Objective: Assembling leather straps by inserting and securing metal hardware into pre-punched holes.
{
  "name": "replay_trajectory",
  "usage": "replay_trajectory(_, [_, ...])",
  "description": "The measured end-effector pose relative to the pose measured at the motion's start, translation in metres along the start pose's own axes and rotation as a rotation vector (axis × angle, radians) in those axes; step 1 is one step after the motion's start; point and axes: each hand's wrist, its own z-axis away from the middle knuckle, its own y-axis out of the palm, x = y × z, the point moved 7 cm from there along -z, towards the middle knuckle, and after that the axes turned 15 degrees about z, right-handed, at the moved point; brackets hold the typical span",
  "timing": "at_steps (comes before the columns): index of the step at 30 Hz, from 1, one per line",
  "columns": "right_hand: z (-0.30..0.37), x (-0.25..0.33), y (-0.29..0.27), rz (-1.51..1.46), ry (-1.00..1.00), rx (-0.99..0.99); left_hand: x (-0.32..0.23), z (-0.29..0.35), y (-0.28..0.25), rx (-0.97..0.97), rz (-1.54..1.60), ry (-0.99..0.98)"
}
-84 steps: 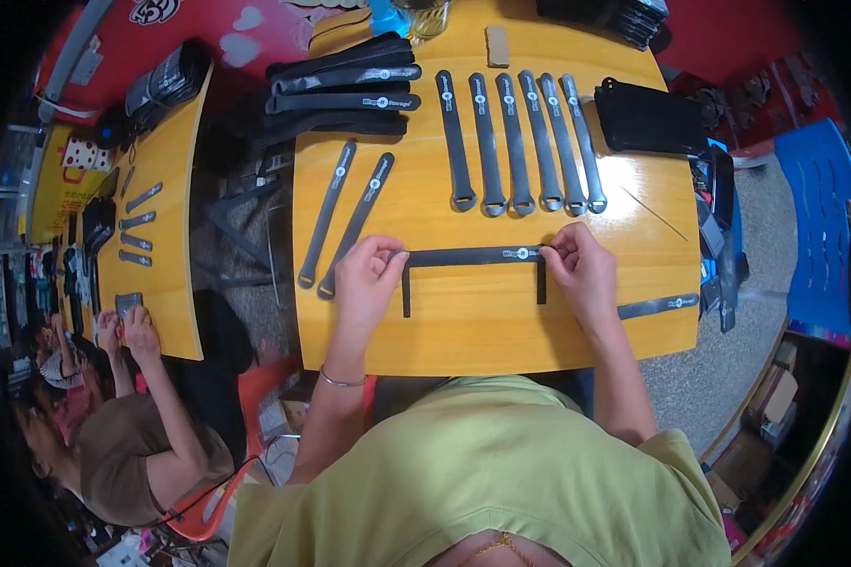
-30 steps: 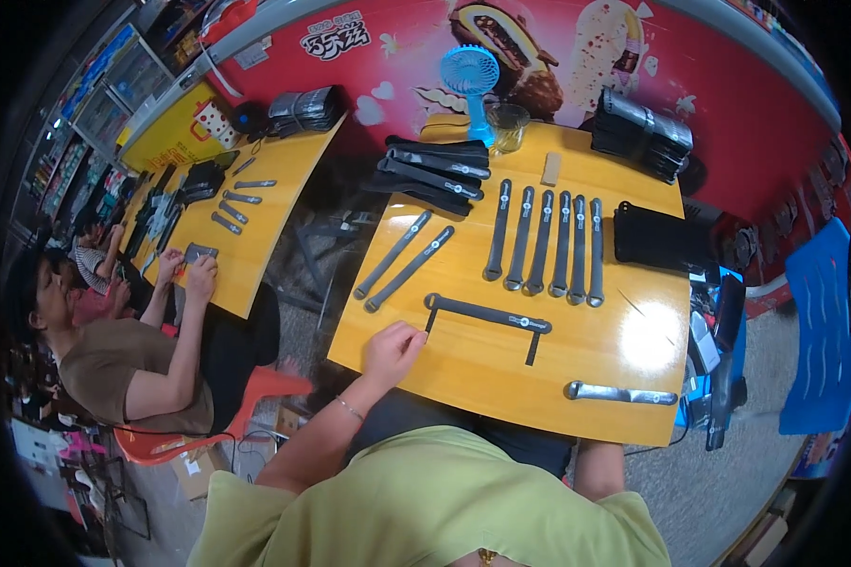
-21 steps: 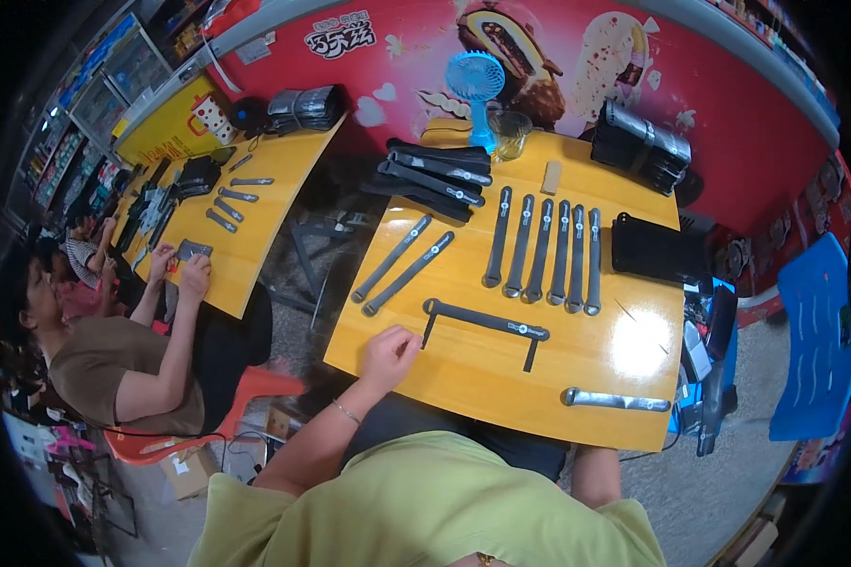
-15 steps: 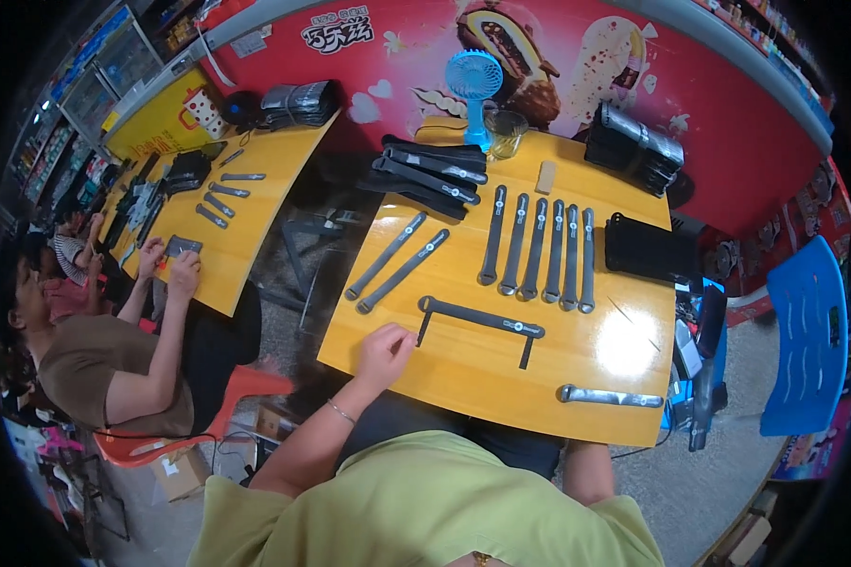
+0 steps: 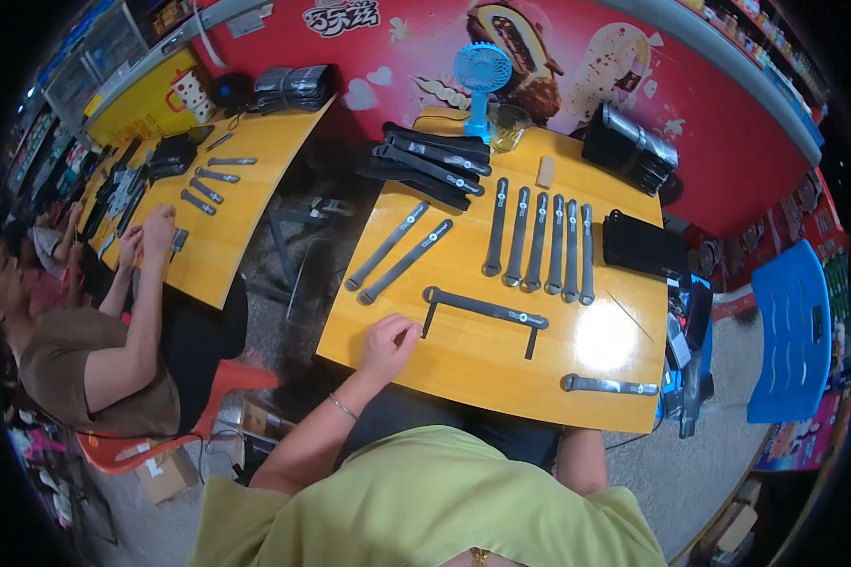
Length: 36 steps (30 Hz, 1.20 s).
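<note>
My left hand (image 5: pixel 390 347) is at the near edge of the table, its fingers curled closed. Whatever may be between the fingertips is too small or hidden to make out. Close beside them hangs the left end strip of a grey-black strap (image 5: pixel 482 304), which lies crosswise with a short dark strip pointing down at each end. My right hand is out of sight below the table edge; only the right forearm (image 5: pixel 581 460) shows. Another strap in a shiny sleeve (image 5: pixel 610 385) lies near the right front corner. Several straps (image 5: pixel 541 241) stand in a row farther back, and two more (image 5: pixel 405 262) slant at the left.
A pile of straps (image 5: pixel 430 165), a blue fan (image 5: pixel 482 76), a clear cup (image 5: pixel 509 128) and black bundles (image 5: pixel 629 151) line the back of the table (image 5: pixel 482 387). A blue chair (image 5: pixel 790 335) stands right. At the left, a co-worker (image 5: pixel 95 364) handles something small at another table.
The view has shifted slightly. My left hand stays by the left end of the crosswise strap. The co-worker's hands have risen and drawn closer together.
</note>
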Motion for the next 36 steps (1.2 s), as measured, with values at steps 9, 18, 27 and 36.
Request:
replay_trajectory(9, [0.002, -0.051, 0.001, -0.21, 0.347, 0.049, 0.025, -0.002, -0.002, -0.034, 0.117, -0.051])
replay_trajectory(18, [0.124, -0.021, 0.021, -0.102, 0.248, 0.32, -0.007, -0.006, 0.023, 0.159, -0.05, 0.06])
replay_trajectory(27, [0.131, 0.007, -0.123, -0.622, 0.225, -0.384, -0.047, -0.014, 0.122, 0.666, -0.338, 0.237])
replay_trajectory(36, [0.115, 0.027, -0.148, 0.175, 0.187, -0.595, -0.032, -0.012, 0.138, 0.711, -0.486, 0.253])
